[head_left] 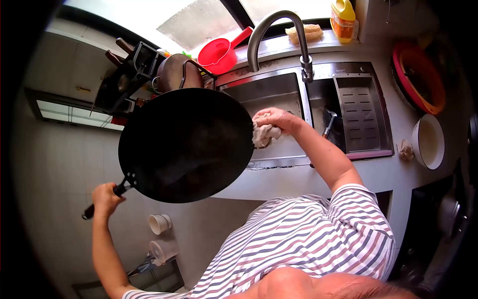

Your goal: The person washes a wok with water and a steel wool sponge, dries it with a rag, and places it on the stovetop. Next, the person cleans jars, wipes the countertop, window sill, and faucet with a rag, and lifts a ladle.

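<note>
A large black wok (186, 144) hangs in the air in front of me, its dark inside facing up toward the camera. My left hand (105, 199) is wrapped round its long black handle (119, 189) on the left. On the opposite side my right hand (278, 119) is closed on a crumpled whitish cloth (265, 133), pressed at the rim beside a small loop handle (264, 144). Whether the fingers also grip that loop through the cloth is hidden. Part of the double sink (284, 163) lies behind my right hand and forearm.
A curved faucet (279, 17) rises over the sink, and a slotted steel tray (359, 114) covers part of the right basin. Around it stand a red dipper (219, 56), a yellow bottle (342, 22), a knife rack (142, 60), stacked colored basins (433, 94) and a white bowl (428, 142).
</note>
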`<state>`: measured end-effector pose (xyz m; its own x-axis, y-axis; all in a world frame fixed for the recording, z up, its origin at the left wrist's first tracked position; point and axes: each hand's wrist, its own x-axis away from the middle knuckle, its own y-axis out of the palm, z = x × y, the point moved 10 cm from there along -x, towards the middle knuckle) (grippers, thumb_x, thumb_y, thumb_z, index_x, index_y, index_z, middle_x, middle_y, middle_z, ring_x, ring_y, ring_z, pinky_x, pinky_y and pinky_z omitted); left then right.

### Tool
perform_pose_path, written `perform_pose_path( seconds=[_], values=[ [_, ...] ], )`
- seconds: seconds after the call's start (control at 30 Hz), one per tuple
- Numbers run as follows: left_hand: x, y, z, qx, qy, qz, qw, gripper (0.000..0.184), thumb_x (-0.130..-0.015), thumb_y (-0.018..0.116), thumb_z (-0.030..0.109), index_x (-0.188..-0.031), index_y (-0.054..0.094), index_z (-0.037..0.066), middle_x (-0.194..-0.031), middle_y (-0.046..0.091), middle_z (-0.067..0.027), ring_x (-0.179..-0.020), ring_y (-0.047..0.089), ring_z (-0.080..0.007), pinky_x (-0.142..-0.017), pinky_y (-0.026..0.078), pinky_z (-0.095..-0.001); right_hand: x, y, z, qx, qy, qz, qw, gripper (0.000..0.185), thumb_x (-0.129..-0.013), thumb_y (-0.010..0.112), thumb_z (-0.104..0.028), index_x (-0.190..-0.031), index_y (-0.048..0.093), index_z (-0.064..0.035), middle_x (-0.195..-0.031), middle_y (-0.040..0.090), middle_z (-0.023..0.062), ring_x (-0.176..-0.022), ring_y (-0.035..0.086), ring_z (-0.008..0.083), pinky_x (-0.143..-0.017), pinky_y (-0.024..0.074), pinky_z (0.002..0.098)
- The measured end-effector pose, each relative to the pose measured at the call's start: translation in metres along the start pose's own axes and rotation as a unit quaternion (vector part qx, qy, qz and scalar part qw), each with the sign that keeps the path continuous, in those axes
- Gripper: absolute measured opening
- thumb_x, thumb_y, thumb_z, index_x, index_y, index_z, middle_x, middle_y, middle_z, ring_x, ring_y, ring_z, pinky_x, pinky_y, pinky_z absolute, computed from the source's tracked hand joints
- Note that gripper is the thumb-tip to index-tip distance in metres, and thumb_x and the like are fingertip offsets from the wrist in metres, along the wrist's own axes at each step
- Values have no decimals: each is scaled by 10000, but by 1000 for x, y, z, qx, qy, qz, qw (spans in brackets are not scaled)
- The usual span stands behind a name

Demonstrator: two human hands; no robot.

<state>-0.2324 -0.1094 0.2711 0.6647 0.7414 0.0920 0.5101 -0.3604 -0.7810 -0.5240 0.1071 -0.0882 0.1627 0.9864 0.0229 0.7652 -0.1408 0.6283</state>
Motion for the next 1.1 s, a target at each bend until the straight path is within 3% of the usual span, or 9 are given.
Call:
perform_pose_path(
  seconds=[0.1,0.17,0.23,0.3,0.5,0.63,0.83,0.93,1.1],
  values=[
    [13,62,-3,99,-43,-101,989,389,-512,802,313,-781,659,71,-723,646,-128,-702,609,-321,-625,466,-408,-5,-1,-45,117,-12,48,992,215,-768,681,-190,-872,629,-9,-803,629,54,-738,609,123,-638,500,252],
    [24,122,-10,184,-46,-149,970,356,-539,801,255,-791,660,45,-663,640,-109,-588,604,-256,-560,463,-364,-11,0,-60,22,5,6,1000,235,-772,680,-195,-892,632,2,-811,639,72,-714,622,142,-637,513,249],
    [51,147,23,310,-102,-226,918,296,-566,792,180,-762,645,15,-615,604,-68,-508,557,-163,-485,438,-310,-13,15,-86,-79,-12,-83,993,239,-794,666,-214,-883,632,6,-823,644,82,-722,631,148,-649,525,259],
    [65,180,51,438,-75,-233,865,247,-584,776,118,-739,621,6,-588,550,-25,-469,486,-102,-437,399,-261,-25,1,-105,-92,-49,-30,994,253,-848,619,-247,-899,604,0,-865,642,100,-762,635,164,-676,533,283],
    [99,246,156,647,-90,-255,713,161,-637,711,64,-683,559,35,-553,507,-10,-443,473,-105,-412,368,-255,-38,0,-128,-169,-171,-52,969,274,-872,597,-191,-1098,510,-63,-946,604,84,-843,618,154,-745,520,286],
    [113,243,188,660,-94,-280,690,157,-645,695,46,-668,540,38,-551,503,-8,-436,471,-108,-411,367,-252,-43,3,-130,-42,-162,-50,985,451,-843,599,-121,-1237,403,-25,-1035,574,95,-897,601,145,-763,507,267],
    [135,242,199,682,-124,-280,664,158,-653,698,25,-681,543,34,-561,509,-6,-435,468,-102,-409,365,-246,-49,-12,-135,171,-153,80,970,278,-782,686,-174,-985,558,-34,-840,602,37,-755,591,82,-663,488,216],
    [136,243,210,697,-123,-272,652,154,-660,698,18,-696,548,29,-564,510,-4,-432,468,-100,-404,367,-244,-52,-34,-120,103,-135,172,970,254,-830,647,-245,-955,583,-34,-875,615,37,-761,597,84,-678,481,209],
    [139,258,227,713,-129,-277,631,146,-673,690,14,-714,551,23,-564,512,-8,-430,472,-100,-399,374,-248,-38,-60,-98,-45,-138,108,984,271,-876,588,-226,-1053,553,-23,-960,616,74,-820,611,118,-677,516,231]
  ],
)
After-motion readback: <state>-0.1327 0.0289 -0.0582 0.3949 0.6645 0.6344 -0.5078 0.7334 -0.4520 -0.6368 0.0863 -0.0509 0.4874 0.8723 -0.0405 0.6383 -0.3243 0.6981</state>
